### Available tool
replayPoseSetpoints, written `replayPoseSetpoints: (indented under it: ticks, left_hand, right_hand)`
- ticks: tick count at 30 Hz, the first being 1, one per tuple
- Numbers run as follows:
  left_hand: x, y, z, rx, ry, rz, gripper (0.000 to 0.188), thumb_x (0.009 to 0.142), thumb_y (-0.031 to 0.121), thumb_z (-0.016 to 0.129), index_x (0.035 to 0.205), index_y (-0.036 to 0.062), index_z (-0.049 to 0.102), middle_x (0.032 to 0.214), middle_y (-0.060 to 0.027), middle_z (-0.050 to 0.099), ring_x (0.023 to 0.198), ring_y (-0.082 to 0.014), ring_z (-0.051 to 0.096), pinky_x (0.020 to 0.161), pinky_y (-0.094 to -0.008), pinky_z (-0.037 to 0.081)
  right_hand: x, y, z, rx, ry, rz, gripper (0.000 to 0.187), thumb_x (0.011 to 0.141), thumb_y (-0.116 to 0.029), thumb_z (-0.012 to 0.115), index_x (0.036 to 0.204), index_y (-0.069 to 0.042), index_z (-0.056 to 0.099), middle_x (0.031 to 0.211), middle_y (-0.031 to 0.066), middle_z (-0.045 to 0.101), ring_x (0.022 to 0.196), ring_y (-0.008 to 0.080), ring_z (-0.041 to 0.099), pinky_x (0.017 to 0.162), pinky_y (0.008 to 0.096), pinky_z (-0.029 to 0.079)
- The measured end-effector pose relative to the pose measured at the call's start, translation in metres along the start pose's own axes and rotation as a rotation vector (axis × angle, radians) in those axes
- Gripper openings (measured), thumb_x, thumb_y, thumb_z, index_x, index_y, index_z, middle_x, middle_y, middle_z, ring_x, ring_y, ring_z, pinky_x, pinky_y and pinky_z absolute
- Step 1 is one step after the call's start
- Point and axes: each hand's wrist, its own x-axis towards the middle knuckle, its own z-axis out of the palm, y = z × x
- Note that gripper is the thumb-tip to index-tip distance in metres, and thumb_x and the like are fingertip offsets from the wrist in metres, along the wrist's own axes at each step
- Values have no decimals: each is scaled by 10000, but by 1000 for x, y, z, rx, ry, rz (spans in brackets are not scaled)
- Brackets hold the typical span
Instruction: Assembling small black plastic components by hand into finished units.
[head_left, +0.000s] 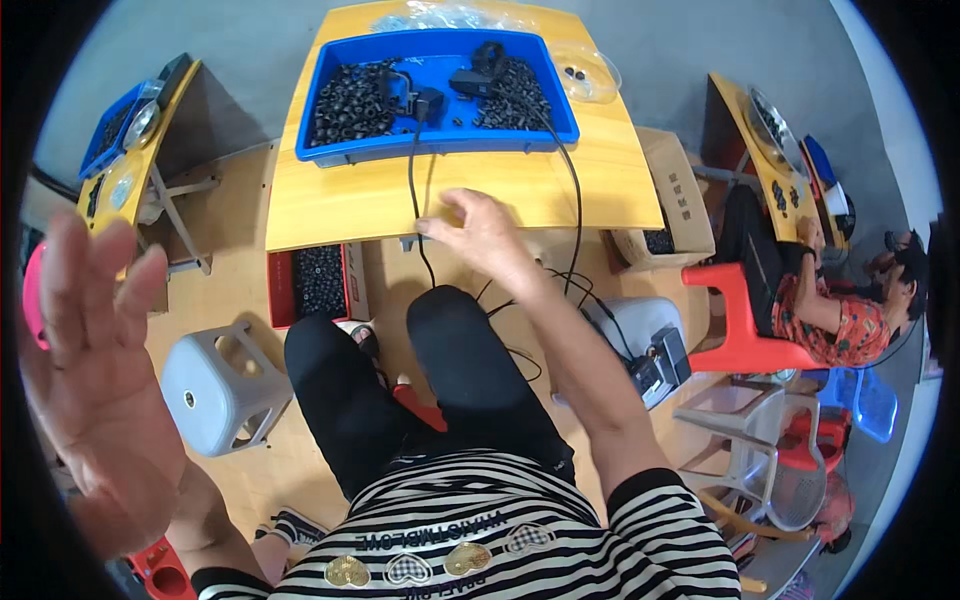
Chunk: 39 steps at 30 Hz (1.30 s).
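My left hand (105,390) is raised at the far left, close to the camera, palm showing and fingers spread with nothing in them. My right hand (480,235) is over the front edge of the yellow table (340,205), its fingers loosely bent and apart. One fingertip overlaps a black cable (414,180) hanging over that edge; whether it touches, I cannot tell. Beyond it stands a blue tray (440,142) with small black ring-like parts (350,105) at left and smaller black parts (515,100) at right. Two black devices with cables, one on the left (425,103) and one on the right (485,70), lie in the tray.
Clear plastic bags (455,16) and a clear round dish (590,78) lie by the tray. Below are a red box of black parts (320,280) and a cardboard box (680,200). Grey stools flank me, one at left (205,395). A person (830,305) sits at a right-hand table.
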Motion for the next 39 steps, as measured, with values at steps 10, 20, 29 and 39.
replayPoseSetpoints:
  ticks: [10,20,29,39]
  left_hand:
    - [-56,-85,-2,-118,-184,-399,720,851,410,600,1351,-19,310,998,-103,560,945,-215,539,891,-359,410]
    - [-114,-115,-23,-130,-16,-717,487,817,283,667,1172,0,489,920,-93,627,837,-187,603,775,-338,491]
    - [-176,-119,-46,-92,195,-917,355,838,241,643,1109,36,541,885,-85,635,767,-183,612,740,-332,510]
    - [-236,-110,-61,-47,427,-1132,230,894,174,555,1090,52,547,879,-78,626,735,-159,605,668,-288,513]
  right_hand:
    - [35,-32,68,-190,345,-206,342,739,-330,689,894,-47,578,882,146,634,806,331,605,700,418,478]
    - [20,-52,-94,504,-4,-78,260,911,-256,508,966,-29,623,601,26,555,562,84,513,523,245,402]
    - [-36,-49,-157,371,-402,118,459,947,-381,403,1114,-3,605,548,-29,502,477,21,393,441,180,271]
    - [-82,-27,-175,172,-1085,543,385,898,-324,501,1146,-54,619,707,9,614,638,67,534,562,224,434]
